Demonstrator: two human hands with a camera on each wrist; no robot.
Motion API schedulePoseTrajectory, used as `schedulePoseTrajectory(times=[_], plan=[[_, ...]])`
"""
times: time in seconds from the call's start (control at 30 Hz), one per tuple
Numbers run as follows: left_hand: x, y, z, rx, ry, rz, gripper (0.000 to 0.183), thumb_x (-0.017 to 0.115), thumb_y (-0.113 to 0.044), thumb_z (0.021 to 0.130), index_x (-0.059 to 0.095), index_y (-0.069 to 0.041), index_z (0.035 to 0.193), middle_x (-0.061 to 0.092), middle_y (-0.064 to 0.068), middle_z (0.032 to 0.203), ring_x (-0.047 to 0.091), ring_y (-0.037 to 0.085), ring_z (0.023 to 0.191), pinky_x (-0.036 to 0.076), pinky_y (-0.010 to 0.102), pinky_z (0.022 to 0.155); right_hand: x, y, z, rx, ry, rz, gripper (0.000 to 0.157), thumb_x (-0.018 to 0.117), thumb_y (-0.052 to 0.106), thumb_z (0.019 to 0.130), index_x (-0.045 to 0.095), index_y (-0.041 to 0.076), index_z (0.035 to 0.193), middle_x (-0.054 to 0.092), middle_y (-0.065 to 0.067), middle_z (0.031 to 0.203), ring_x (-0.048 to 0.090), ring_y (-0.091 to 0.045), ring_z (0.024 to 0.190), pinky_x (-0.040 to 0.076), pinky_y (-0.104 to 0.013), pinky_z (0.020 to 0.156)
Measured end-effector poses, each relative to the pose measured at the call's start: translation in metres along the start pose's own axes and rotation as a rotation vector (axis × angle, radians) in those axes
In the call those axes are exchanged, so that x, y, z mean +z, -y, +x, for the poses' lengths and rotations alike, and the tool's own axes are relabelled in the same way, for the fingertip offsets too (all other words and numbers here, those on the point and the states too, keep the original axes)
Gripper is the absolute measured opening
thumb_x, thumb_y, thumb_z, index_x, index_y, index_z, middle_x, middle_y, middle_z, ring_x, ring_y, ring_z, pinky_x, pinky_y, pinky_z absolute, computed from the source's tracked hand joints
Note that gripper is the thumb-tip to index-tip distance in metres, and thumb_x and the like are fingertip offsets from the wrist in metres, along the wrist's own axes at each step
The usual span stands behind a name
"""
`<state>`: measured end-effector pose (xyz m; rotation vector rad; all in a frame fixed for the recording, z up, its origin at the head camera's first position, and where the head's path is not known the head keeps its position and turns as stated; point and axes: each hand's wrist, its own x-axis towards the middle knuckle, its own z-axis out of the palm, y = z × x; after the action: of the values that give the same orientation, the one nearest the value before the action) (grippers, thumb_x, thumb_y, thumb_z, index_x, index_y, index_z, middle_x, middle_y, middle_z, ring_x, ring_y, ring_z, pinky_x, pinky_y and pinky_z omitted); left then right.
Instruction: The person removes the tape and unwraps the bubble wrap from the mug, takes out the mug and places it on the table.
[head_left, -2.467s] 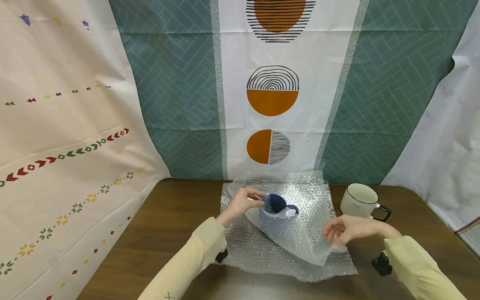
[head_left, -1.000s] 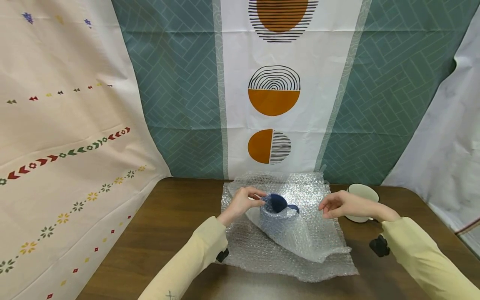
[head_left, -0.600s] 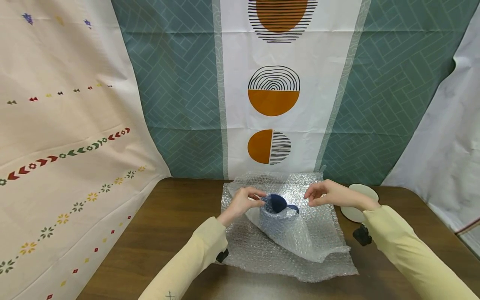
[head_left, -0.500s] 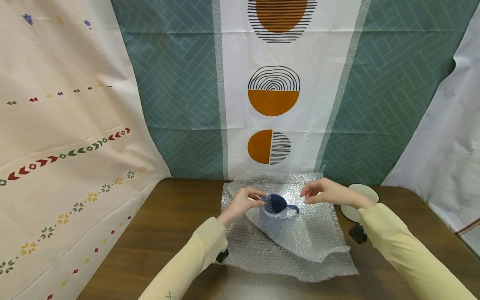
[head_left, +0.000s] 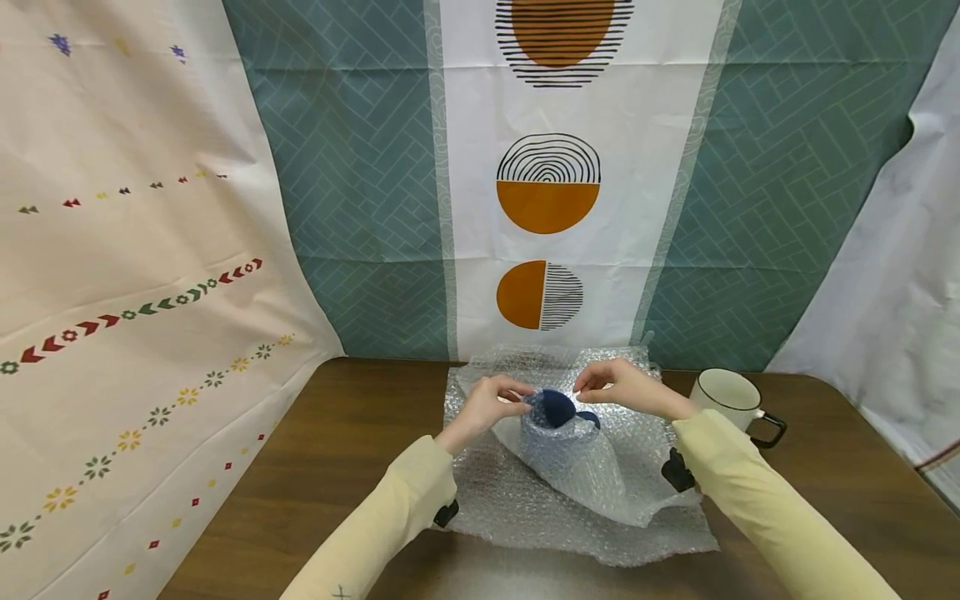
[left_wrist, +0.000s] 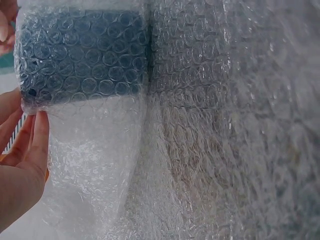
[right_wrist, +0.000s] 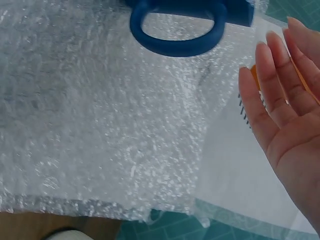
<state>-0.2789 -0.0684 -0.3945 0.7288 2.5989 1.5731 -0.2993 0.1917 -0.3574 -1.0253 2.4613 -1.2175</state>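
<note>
A blue mug (head_left: 557, 408) stands on a sheet of bubble wrap (head_left: 510, 508), part of which is folded up against its left and front sides. My left hand (head_left: 491, 402) pinches the wrap at the mug's rim; the left wrist view shows fingertips (left_wrist: 42, 120) there, with the blue wall (left_wrist: 85, 55) behind the bubbles. Over the wrap to the right of the mug, my right hand (head_left: 622, 385) hovers with nothing in it. Its fingers (right_wrist: 270, 62) are loosely extended near the mug's bare blue handle (right_wrist: 175, 46) in the right wrist view.
A cream mug (head_left: 723, 392) with a dark rim and black handle stands at the back right of the wooden table (head_left: 337, 450). Patterned curtains (head_left: 360, 208) hang right behind the table's far edge. A loose flap of wrap (head_left: 645, 510) lies toward the front right.
My right hand let go of the wrap's front right corner, rose, and moved left to beside the blue mug. The flap stayed down. My left hand has kept its place at the rim.
</note>
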Motion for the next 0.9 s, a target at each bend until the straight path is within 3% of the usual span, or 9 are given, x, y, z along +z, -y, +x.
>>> schedulePoseTrajectory(times=[0.13,0.23,0.33,0.57,0.9], plan=[[0.0,-0.002,0.0,0.006,-0.002,-0.004,0.026,0.067,-0.008,0.082,0.066,-0.002,0.107,0.059,0.007,0.107,0.057,0.02,0.087,0.048,0.028,0.065,0.005,-0.006,0.0,0.004,-0.022,0.006,0.021,0.062,0.012,0.087,0.061,-0.003,0.101,0.062,-0.008,0.09,0.057,-0.031,0.084,0.047,-0.036,0.073],[-0.003,-0.018,-0.007,0.007,0.008,-0.025,0.026,0.066,-0.004,0.083,0.064,0.003,0.108,0.058,0.014,0.108,0.056,0.027,0.089,0.048,0.031,0.067,0.008,-0.01,-0.002,0.022,-0.035,0.002,0.022,0.062,0.014,0.087,0.061,-0.002,0.102,0.061,-0.006,0.089,0.057,-0.028,0.083,0.046,-0.036,0.073],[-0.005,-0.023,-0.009,0.009,0.016,-0.042,0.026,0.064,-0.001,0.083,0.062,0.007,0.108,0.057,0.019,0.109,0.055,0.031,0.091,0.048,0.034,0.069,0.012,-0.014,-0.003,0.021,-0.049,-0.011,0.023,0.062,0.013,0.087,0.06,-0.001,0.105,0.06,-0.005,0.091,0.056,-0.024,0.083,0.046,-0.037,0.073],[0.0,-0.001,0.002,0.003,0.003,-0.006,0.027,0.068,-0.008,0.082,0.065,0.001,0.107,0.059,0.011,0.107,0.056,0.027,0.089,0.048,0.031,0.066,0.021,-0.025,-0.004,0.031,-0.081,0.004,0.036,0.061,0.017,0.088,0.053,-0.002,0.118,0.057,-0.01,0.103,0.055,-0.026,0.091,0.047,-0.038,0.075],[-0.002,-0.007,0.006,-0.014,0.026,0.084,0.025,0.069,-0.008,0.081,0.066,-0.004,0.105,0.059,0.005,0.103,0.056,0.019,0.085,0.048,0.029,0.065,0.028,-0.02,-0.003,0.052,-0.046,0.106,0.04,0.057,0.015,0.091,0.05,-0.005,0.125,0.057,-0.019,0.109,0.058,-0.026,0.092,0.046,-0.044,0.079]])
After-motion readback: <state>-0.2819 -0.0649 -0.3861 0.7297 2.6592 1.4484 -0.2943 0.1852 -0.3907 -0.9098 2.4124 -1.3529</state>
